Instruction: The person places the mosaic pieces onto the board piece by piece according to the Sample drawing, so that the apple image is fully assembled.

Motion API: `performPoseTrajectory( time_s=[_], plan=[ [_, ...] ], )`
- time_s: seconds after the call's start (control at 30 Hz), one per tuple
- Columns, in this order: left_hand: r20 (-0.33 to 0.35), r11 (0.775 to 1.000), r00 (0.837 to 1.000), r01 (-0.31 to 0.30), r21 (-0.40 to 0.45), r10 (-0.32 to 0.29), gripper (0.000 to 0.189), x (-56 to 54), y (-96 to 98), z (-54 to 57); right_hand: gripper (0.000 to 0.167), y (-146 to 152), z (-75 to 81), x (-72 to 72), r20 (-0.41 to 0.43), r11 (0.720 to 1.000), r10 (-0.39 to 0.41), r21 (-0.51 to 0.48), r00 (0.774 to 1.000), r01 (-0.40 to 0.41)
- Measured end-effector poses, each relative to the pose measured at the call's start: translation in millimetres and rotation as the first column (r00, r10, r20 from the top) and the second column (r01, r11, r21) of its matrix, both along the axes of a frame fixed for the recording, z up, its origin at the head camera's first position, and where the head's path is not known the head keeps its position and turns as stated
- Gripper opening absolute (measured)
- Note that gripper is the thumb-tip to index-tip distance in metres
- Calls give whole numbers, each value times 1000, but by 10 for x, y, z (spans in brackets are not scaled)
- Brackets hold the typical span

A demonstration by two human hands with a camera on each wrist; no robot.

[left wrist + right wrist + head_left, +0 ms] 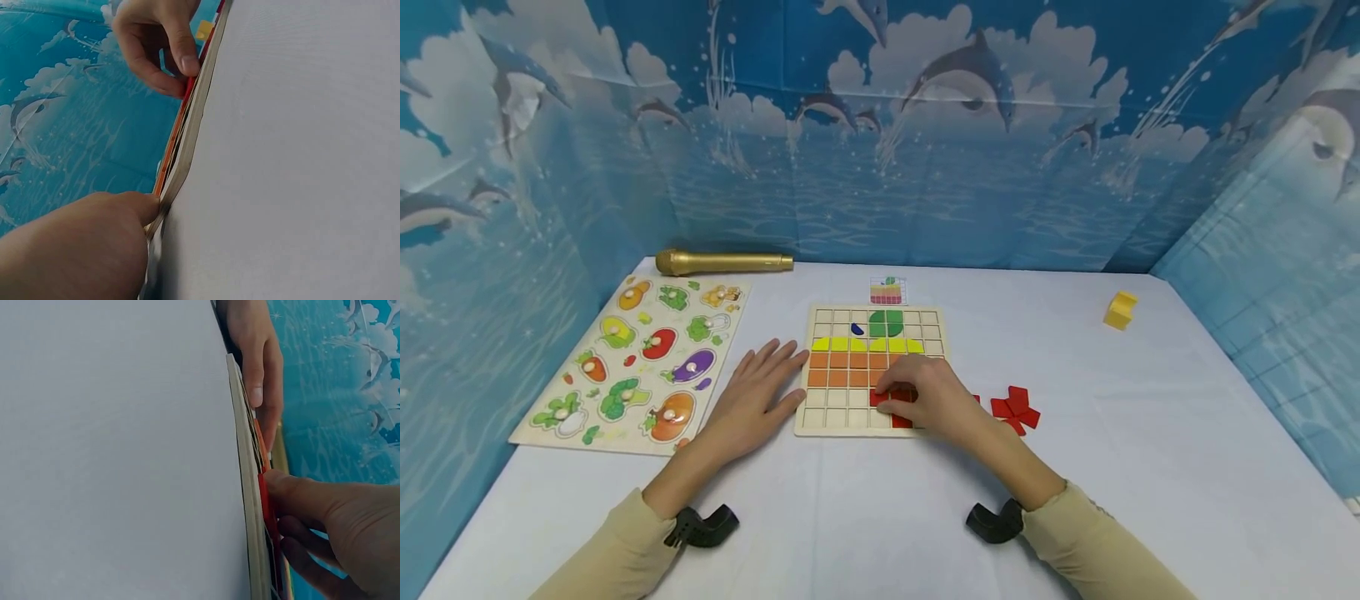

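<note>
A wooden grid board point(837, 421) lies on the table, with orange square tiles point(838, 369), yellow pieces point(859, 344) and green pieces point(886, 323) in its cells. Over its lower right part, my right hand point(934, 400) pinches a red square tile point(876, 398) between thumb and fingers, close on the grid. More red tiles show under that hand, which hides part of the board. My left hand point(756, 406) lies with fingers extended at the board's left edge, thumb and fingertips right at the rim. In the left wrist view the thumb of the left hand point(94, 240) touches the board's corner.
Several loose red tiles point(1017, 408) lie right of the board. A small picture card point(888, 291) is behind it. At left sits a vegetable puzzle board point(640, 367), with a gold microphone point(724, 262) behind. Yellow blocks point(1121, 310) stand at the back right.
</note>
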State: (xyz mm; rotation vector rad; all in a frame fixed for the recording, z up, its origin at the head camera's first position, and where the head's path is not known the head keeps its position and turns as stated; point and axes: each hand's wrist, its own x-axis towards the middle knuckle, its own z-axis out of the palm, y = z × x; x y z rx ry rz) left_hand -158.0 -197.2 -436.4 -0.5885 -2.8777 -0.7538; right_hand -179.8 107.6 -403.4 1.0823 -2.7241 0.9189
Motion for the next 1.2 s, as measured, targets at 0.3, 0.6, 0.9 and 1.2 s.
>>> performPoseTrajectory(
  time_s=[0.3, 0.6, 0.9, 1.2],
  plan=[
    [-3, 1000, 1000, 9, -3, -9, 61, 9, 16, 18, 14, 153, 59, 7, 41, 999, -23, -30, 999, 24],
    [1, 1000, 1000, 11, -7, -11, 62, -15, 31, 34, 20, 794, 244, -16, 102, 995, -97, 16, 990, 96],
    [13, 1000, 1000, 4, -4, -4, 61, -5, 9, 26, 27, 1093, 212, -27, 210, 980, -164, 150, 964, 134],
    [13, 1000, 1000, 5, 5, -5, 61, 0, 8, 36, 31, 1106, 161, -76, 186, 978, -165, 161, 969, 135]
  ],
)
